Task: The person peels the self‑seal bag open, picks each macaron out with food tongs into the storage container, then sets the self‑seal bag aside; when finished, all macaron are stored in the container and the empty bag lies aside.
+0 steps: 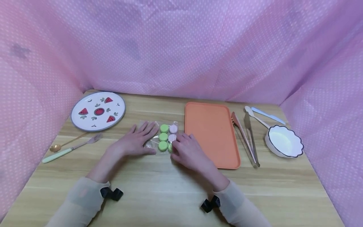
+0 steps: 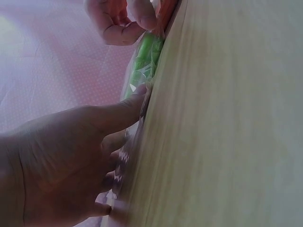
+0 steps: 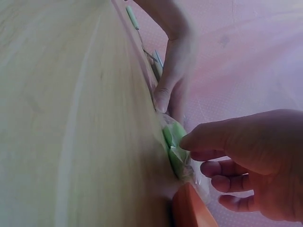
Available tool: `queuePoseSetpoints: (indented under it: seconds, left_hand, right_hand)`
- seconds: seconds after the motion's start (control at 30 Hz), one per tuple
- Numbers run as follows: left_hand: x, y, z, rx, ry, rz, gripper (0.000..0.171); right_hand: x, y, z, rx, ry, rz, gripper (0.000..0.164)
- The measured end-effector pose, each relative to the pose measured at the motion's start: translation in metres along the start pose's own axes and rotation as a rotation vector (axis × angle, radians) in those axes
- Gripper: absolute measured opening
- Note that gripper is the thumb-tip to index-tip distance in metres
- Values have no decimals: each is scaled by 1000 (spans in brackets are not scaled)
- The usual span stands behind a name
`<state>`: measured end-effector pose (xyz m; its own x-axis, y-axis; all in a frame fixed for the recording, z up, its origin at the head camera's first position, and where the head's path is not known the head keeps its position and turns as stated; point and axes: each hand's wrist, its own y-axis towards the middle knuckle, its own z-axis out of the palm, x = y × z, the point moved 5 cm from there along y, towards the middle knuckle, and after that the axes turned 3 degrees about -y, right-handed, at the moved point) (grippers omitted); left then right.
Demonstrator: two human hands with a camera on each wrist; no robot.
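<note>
Several green macarons (image 1: 163, 137) and pale pink macarons (image 1: 173, 129) lie in rows inside a clear plastic pack (image 1: 154, 142) on the table. My left hand (image 1: 139, 138) rests on the left part of the pack, fingers spread and fairly straight; its thumb lies along the near edge. Over the right side of the pack is my right hand (image 1: 188, 151), fingers bent, thumb at a green macaron (image 3: 176, 156) in the near row. Whether thumb and index pinch that macaron or the film, or only touch it, is hidden. In the left wrist view, the right fingertips hover close above the pack.
An orange tray (image 1: 211, 135) lies right of the pack. Beyond it are tongs (image 1: 251, 142), a white spoon (image 1: 256, 117), a pale blue knife (image 1: 267, 115) and a scalloped white bowl (image 1: 284, 142). At left are a watermelon-patterned plate (image 1: 90, 104), a gold spoon (image 1: 55, 148) and a green-handled fork (image 1: 58, 155).
</note>
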<state>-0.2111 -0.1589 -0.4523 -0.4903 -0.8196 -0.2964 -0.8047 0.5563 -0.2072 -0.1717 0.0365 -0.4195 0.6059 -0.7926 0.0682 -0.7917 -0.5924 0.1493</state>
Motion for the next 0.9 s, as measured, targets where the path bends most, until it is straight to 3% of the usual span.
queuePoseSetpoints:
  seconds: [0.53,0.9]
  left_hand:
    - [0,1,1,3,15,-6,92]
    - [0,0,1,2,15,-2,94]
  right_hand:
    - [-15,0,-7,48,164,13,9]
    - [-28,1,-5,123,304,77,6]
